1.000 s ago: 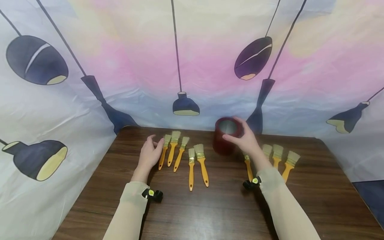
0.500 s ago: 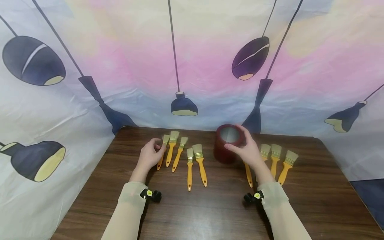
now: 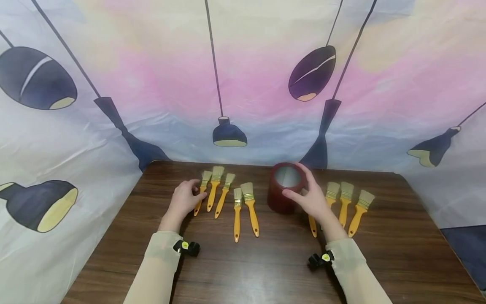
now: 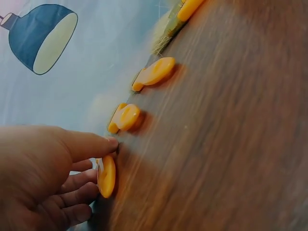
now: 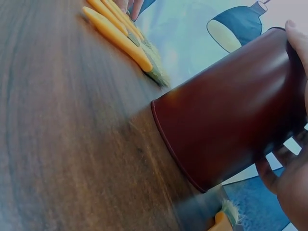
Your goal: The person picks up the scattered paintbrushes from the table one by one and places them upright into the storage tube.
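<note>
My left hand (image 3: 184,199) is at the leftmost paintbrush (image 3: 205,177), thumb on one side of its yellow handle and fingers on the other. In the left wrist view that handle (image 4: 107,179) shows between thumb and fingers, close to the tabletop. My right hand (image 3: 317,202) grips a dark red cylindrical pen holder (image 3: 278,195) from its right side, thumb toward me and fingers round the back. Its mouth faces up, and the grey inside shows no contents. In the right wrist view, the lower rim of the holder (image 5: 178,161) is close over the wood.
Two paintbrushes (image 3: 214,185) (image 3: 224,196) lie right of my left hand. Two more (image 3: 237,215) (image 3: 250,207) lie mid-table. Several others (image 3: 357,217) lie at the right, partly behind my right arm. A printed cloth (image 3: 163,84) hangs behind the brown table (image 3: 243,270).
My right hand has brought the pen holder down and toward me. The left hand's thumb and fingers have closed in on the leftmost paintbrush. The head view has shifted slightly.
</note>
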A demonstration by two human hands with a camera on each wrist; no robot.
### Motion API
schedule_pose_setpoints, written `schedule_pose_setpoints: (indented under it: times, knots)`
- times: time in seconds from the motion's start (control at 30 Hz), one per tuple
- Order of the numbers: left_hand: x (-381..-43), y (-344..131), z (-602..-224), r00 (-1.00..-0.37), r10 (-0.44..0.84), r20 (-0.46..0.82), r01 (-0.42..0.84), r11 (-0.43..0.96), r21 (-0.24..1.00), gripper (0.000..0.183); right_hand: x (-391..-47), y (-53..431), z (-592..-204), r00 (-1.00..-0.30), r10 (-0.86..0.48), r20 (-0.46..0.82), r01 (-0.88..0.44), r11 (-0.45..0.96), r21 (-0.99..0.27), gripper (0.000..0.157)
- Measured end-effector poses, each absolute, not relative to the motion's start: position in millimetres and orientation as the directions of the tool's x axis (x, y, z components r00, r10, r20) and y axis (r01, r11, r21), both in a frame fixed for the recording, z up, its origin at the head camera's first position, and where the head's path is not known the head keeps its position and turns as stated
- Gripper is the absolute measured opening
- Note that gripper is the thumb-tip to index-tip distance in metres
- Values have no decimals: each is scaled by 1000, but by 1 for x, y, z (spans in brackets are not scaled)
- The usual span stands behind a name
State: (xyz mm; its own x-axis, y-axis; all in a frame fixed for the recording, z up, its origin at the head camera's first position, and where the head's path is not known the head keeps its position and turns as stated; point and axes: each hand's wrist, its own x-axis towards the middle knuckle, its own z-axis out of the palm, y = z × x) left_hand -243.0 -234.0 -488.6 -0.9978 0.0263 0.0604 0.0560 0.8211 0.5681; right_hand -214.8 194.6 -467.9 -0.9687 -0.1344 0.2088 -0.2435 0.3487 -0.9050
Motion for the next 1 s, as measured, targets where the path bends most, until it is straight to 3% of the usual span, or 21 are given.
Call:
schedule_pose_setpoints:
  times: [0.27,0.43,0.57,0.77,0.9,1.0]
  knots:
    - [-241,-242,-488,-999,37,35,51,805,591,45,-213,194,-468,-963,-152,222,-263,364,-893,95]
    - [-242,-247,-490,-999,28,38,47,731,680,41,-214,197,-471,-965,-155,212,-256,375,-891,94]
    - [-242,-244,-485,-994,23,105,98,589,802,40,-215,199,-474,-963,-165,213,-261,377,-888,94]
    - [-240,-219,-462,-986,-14,167,157,268,951,40,-215,200,-474,-962,-175,211,-262,359,-896,94]
    - [-241,-189,-436,-982,21,186,188,114,976,41,-215,200,-472,-965,-171,200,-250,361,-899,93]
    - [-240,-163,-415,-973,64,222,227,81,971,41,-214,200,-471,-967,-169,192,-242,358,-902,93]
